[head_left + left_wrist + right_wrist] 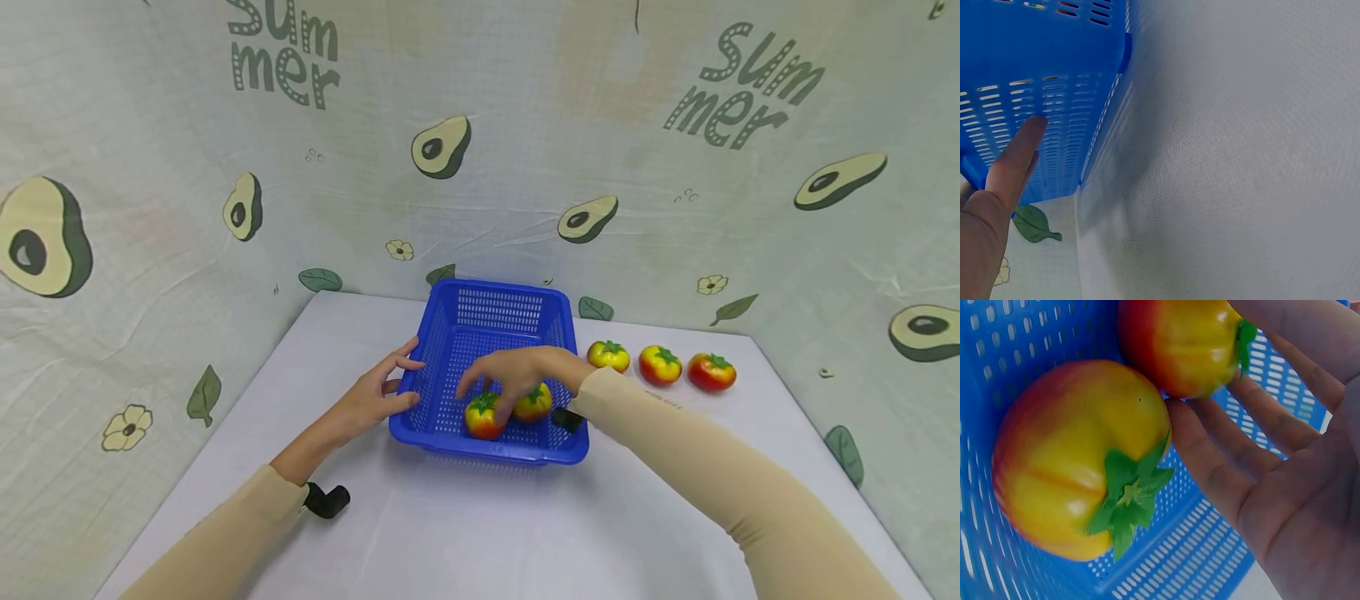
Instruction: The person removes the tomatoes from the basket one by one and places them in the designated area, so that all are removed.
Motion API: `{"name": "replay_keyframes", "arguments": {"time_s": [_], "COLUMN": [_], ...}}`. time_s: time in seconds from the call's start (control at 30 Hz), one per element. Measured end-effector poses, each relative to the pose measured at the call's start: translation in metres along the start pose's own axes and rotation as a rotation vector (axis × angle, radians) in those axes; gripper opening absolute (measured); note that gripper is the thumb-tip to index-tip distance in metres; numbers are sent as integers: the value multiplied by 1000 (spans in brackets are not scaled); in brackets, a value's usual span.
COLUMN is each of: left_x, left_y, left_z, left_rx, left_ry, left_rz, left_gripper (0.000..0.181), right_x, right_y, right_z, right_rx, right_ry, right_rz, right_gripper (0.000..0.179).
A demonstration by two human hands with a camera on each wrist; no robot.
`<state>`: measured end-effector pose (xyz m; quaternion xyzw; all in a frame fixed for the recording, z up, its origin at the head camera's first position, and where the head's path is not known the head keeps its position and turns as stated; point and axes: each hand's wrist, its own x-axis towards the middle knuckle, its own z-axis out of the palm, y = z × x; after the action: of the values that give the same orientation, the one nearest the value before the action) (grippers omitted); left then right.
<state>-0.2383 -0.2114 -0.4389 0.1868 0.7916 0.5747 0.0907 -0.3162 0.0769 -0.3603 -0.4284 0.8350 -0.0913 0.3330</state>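
Observation:
A blue plastic basket (487,448) with slotted walls stands on the table. My left hand (367,402) is at its left rim, thumb and fingers lying against the edge. In the left wrist view a straight finger (1017,153) touches the slotted outer wall. Inside the basket sit two red-and-yellow tomatoes with green leafy tops: a left one (483,417) and a right one (532,405). My right hand (513,375) is over them with its fingers spread. In the right wrist view its fingers lie loosely beside the upper tomato (1188,344); the lower tomato (1072,462) rests close by.
To the right of the basket, three more tomatoes stand in a row: a yellowish one (608,357), a red-yellow one (660,367) and a redder one (711,373). A white table (465,533) lies beneath. Printed cloth (510,167) with avocados hangs behind and at both sides.

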Motion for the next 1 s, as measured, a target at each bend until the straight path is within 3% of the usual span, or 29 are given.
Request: {"name": "replay_keyframes", "arguments": {"time_s": [0.6,1.0], "left_x": [1,0], "left_y": [0,-1], "left_z": [0,0], "left_rx": [-7,-5], "left_ry": [7,9], "left_rz": [-4,-10], "left_gripper": [46,46], "right_x": [11,1], "right_y": [-3,-4], "right_z": [6,-2], "right_rx": [-33,-48], "right_ry": [-65,-20], "right_rz": [-16,-33], "right_gripper": [58,55]}}
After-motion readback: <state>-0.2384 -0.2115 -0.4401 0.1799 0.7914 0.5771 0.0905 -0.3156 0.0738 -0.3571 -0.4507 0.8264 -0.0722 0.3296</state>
